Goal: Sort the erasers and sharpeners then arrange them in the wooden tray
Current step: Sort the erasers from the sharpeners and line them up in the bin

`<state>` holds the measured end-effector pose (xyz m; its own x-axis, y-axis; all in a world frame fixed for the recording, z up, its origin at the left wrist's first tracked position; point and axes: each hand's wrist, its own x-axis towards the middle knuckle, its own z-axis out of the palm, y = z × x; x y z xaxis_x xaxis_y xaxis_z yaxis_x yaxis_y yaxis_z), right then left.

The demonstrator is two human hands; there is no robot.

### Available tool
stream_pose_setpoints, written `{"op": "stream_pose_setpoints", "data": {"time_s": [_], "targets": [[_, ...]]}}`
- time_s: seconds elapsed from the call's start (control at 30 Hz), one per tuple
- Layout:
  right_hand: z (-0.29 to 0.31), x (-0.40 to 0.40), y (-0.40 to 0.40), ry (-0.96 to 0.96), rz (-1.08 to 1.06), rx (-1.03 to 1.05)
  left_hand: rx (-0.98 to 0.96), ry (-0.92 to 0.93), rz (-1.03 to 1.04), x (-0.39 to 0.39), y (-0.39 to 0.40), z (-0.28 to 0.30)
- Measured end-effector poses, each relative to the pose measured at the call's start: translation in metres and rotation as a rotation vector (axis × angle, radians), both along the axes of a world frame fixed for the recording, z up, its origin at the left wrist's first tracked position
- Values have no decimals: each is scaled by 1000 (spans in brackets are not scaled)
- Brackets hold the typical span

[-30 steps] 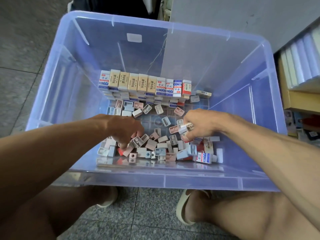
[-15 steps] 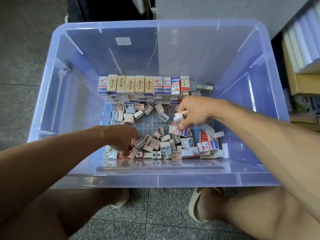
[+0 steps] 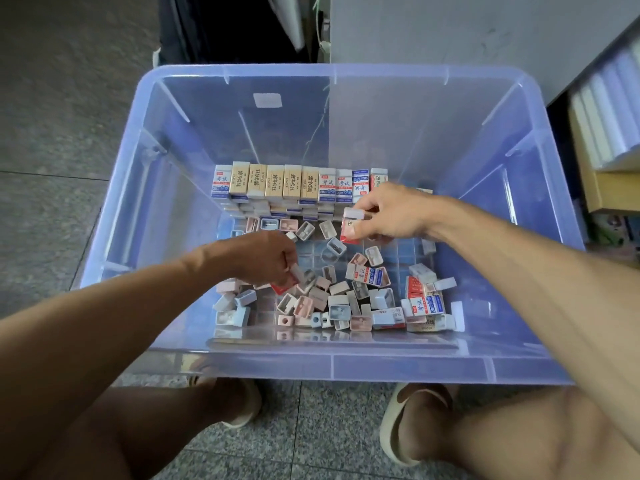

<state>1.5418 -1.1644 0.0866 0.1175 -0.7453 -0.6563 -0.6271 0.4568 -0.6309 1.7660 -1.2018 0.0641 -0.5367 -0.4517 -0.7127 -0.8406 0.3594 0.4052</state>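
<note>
Inside a clear blue plastic bin [image 3: 173, 202], a neat row of boxed erasers [image 3: 291, 183] stands against the far side. A loose heap of small sharpeners and erasers [image 3: 346, 299] lies at the near side. My right hand [image 3: 391, 213] pinches a red-and-white eraser [image 3: 351, 226] just in front of the row's right end. My left hand [image 3: 266, 258] reaches into the heap's left part and pinches a small white piece [image 3: 297, 273]; whether it is an eraser or a sharpener I cannot tell. No wooden tray shows.
The bin stands on a speckled stone floor [image 3: 52, 116] between my knees and sandalled feet [image 3: 412, 424]. Shelving with stacked white and yellow boxes [image 3: 609, 133] is at the right. A grey cabinet [image 3: 450, 36] rises behind the bin.
My right hand lifted out of the heap with an eraser and moved away from me toward the row. My left hand moved slightly into the heap.
</note>
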Motion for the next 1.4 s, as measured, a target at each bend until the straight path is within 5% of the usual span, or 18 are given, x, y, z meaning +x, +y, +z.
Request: {"op": "stream_pose_setpoints", "data": {"time_s": [0.27,0.57,0.9,1.23,1.4], "targets": [[-5,28,-11,-404,-464,-26,5,173,517,26,7,45],[-5,80,-41,-504,-622,-53,16,238,770,60,37,66],[-8,137,-88,-459,-605,-49,-26,229,855,59,40,69],[-20,158,-95,-118,-572,-148,-6,206,851,58,37,68],[-17,160,-98,-217,-590,-103,-1,209,853,58,37,70]]}}
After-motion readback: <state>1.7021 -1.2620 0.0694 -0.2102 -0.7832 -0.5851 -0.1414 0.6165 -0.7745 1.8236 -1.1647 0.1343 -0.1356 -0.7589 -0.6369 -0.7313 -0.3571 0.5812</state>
